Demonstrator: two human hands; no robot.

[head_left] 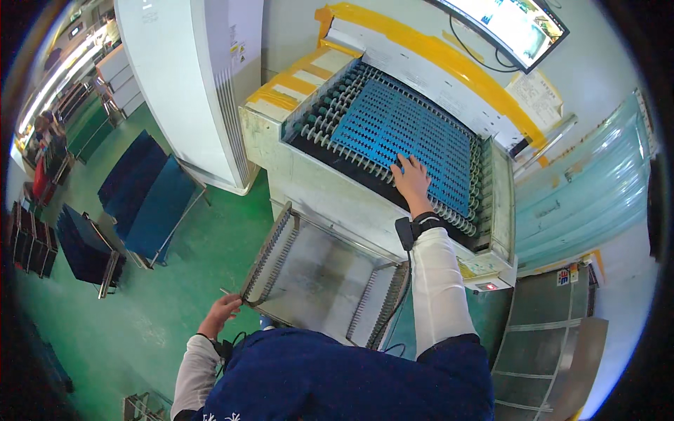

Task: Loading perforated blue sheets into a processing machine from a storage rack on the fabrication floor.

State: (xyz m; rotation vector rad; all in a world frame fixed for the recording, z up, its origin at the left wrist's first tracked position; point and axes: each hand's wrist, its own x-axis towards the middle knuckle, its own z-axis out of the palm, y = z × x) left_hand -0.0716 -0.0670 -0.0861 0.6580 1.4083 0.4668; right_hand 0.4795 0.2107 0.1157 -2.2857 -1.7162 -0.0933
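Observation:
A blue perforated panel (400, 130), patterned with rows of small cutouts, lies flat on the rollers (330, 145) of a conveyor machine (330, 203). My right hand (413, 184) rests on the panel's near edge with its fingers apart, and it grips nothing. Low in front of the machine stands a slotted metal rack (316, 270) with comb-like teeth along both sides. At the rack's near left corner, the fingers of my left hand (223, 313) are curled around its frame, where a short rod end sticks out.
Racks of dark panels (151, 200) stand on the green floor (196, 281) at left. A tall white cabinet (182, 84) is beside the machine. A monitor (516, 28) hangs above, a clear plastic curtain (590, 189) hangs at right, and a grey metal cabinet (540, 344) stands below it.

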